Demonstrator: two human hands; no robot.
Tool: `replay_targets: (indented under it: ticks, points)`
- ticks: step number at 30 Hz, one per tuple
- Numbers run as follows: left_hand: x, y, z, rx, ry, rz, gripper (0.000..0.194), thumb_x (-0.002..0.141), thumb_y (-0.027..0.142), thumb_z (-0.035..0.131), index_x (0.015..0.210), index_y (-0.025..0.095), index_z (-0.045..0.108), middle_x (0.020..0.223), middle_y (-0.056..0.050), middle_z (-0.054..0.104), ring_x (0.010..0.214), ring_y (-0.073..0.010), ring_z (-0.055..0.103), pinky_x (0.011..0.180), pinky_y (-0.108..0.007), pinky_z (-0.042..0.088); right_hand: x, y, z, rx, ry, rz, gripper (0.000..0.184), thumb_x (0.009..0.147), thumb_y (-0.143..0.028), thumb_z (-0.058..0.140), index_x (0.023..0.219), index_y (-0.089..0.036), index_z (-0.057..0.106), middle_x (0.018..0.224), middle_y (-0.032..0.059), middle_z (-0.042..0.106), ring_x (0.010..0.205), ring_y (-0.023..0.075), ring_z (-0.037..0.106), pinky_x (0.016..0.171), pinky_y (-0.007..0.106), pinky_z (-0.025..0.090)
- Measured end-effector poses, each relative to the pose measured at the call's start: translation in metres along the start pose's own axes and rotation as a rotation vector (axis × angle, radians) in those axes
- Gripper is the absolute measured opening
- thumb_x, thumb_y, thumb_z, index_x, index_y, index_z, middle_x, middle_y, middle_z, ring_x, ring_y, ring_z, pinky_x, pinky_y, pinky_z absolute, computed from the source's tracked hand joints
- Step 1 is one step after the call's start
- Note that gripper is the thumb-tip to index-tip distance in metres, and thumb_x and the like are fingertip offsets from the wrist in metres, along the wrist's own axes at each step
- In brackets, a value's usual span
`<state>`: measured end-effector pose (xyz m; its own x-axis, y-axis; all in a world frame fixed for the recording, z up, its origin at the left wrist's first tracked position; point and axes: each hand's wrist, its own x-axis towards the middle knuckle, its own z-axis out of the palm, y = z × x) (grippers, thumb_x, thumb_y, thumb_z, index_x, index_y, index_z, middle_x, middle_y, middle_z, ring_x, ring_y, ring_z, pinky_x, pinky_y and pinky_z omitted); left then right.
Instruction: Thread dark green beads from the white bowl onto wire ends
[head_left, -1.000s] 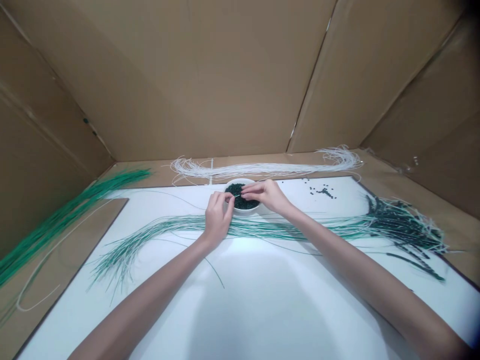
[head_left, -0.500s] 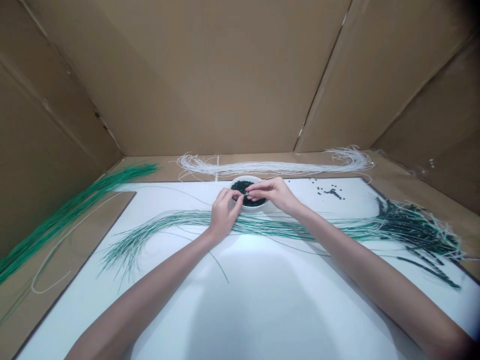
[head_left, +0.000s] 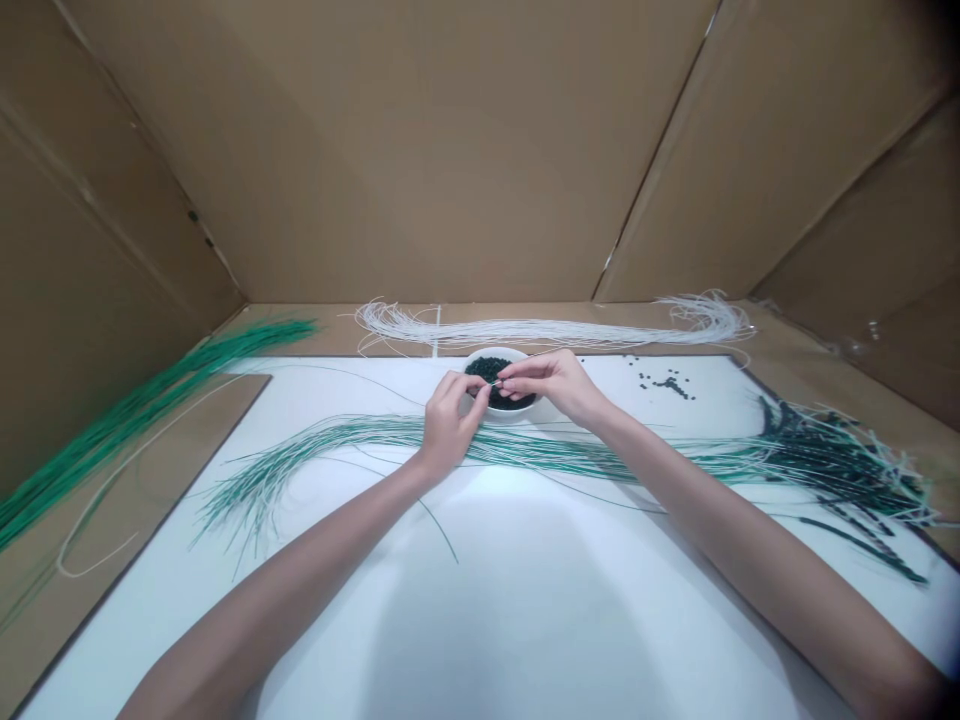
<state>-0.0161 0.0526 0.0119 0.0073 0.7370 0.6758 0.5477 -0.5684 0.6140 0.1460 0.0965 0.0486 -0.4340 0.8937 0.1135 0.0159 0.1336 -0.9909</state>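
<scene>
A white bowl (head_left: 513,413) full of small dark beads (head_left: 489,369) stands at the far side of the white board. Just above it, my left hand (head_left: 448,415) is closed in a pinch on a thin strand (head_left: 494,384), whose pale tip shows between the two hands. Thumb and forefinger of my right hand (head_left: 559,385) are pinched together at that tip; whatever they hold is too small to make out. Under my left wrist and right forearm runs a bundle of green strands (head_left: 555,452), its right part threaded with dark beads (head_left: 814,450).
Loose beads (head_left: 671,385) lie scattered to the right of the bowl. Behind it stretches a bundle of white strands (head_left: 517,331). Bright green strands (head_left: 157,410) lie at the left. Brown cardboard walls (head_left: 420,150) enclose the back and sides of the white board (head_left: 495,600).
My right fingertips have shifted very slightly over the bowl, while the left hand keeps its pinch. The whole view has moved a little; otherwise things lie as before.
</scene>
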Motion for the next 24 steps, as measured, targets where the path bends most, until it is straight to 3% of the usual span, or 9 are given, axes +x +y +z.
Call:
replay_targets:
  ticks: [24]
  points:
    - [-0.0005, -0.0002, 0.0001, 0.010, -0.006, 0.003, 0.008, 0.081, 0.022, 0.048, 0.079, 0.018, 0.054, 0.077, -0.001, 0.054, 0.071, -0.0108, 0.050, 0.064, -0.022, 0.039, -0.0015, -0.0010, 0.0014, -0.029, 0.009, 0.004, 0.024, 0.056, -0.026, 0.071, 0.077, -0.014, 0.069, 0.065, 0.0041, 0.068, 0.065, 0.0177, 0.064, 0.061, 0.029, 0.053]
